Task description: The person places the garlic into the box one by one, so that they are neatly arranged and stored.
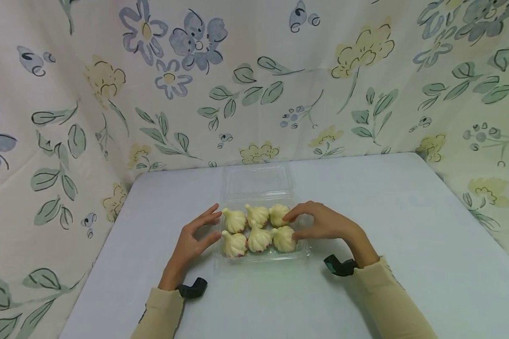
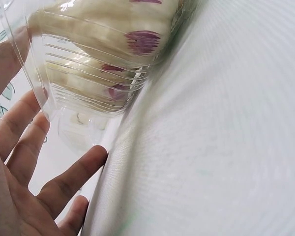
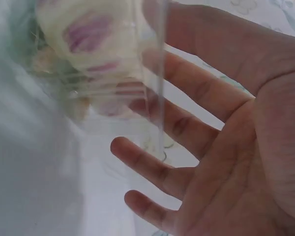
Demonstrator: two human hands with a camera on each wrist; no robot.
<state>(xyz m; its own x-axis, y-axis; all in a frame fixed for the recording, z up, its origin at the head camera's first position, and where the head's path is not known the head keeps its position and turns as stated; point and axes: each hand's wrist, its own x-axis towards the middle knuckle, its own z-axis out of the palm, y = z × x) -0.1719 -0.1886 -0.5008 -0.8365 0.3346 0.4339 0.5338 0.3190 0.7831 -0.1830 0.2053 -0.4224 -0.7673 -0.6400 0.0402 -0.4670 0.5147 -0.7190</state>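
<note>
Several whitish garlic bulbs (image 1: 259, 239) with purple marks sit in two rows inside a clear plastic clamshell box (image 1: 263, 256). Its transparent lid (image 1: 258, 181) lies folded back, away from the person. My left hand (image 1: 192, 240) is at the box's left side, thumb and fingers spread, with fingertips right at the rim. In the left wrist view the ribbed wall (image 2: 93, 73) stands beside these fingers. My right hand (image 1: 324, 222) reaches over the right rim, its fingertips overlapping the two rightmost bulbs. In the right wrist view its fingers (image 3: 187, 128) are loosely extended, some seen through the clear wall.
The box stands on a table covered with white cloth (image 1: 386, 202). A floral curtain (image 1: 254, 80) hangs behind the table and along its sides. Both wrists wear a black camera mount, one at the left wrist (image 1: 192, 288), and the sleeves are beige.
</note>
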